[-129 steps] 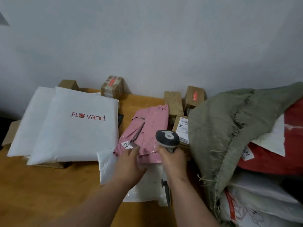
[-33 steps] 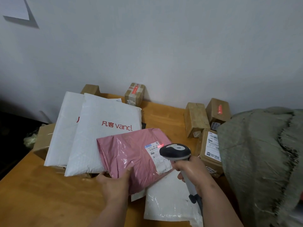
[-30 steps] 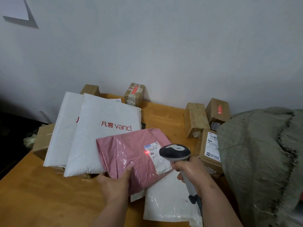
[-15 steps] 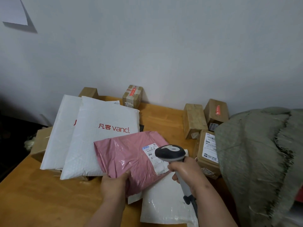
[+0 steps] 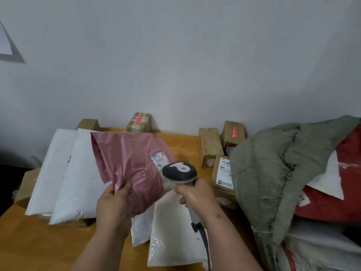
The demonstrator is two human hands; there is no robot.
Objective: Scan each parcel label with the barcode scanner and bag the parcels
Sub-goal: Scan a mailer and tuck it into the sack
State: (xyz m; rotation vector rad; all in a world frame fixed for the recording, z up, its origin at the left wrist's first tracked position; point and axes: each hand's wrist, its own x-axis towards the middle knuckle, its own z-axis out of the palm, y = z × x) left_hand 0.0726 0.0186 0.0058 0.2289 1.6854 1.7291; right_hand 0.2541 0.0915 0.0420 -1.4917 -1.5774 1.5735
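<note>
My left hand grips the near edge of a pink plastic parcel, which is lifted and tilted up over the table. Its white label faces me at the parcel's right side. My right hand holds the grey barcode scanner by its handle, with the scanner head just right of and below the label. On the right, the open grey-green woven sack holds red and white parcels.
Two large white mailers lie at the left on the wooden table. Smaller white mailers lie under my hands. Several brown cardboard boxes stand along the wall and beside the sack. The scanner cable trails toward me.
My left hand has raised and tilted the pink parcel upward, so it now covers the printed white mailer. The red scan light on the label is gone. The sack's opening has come into view.
</note>
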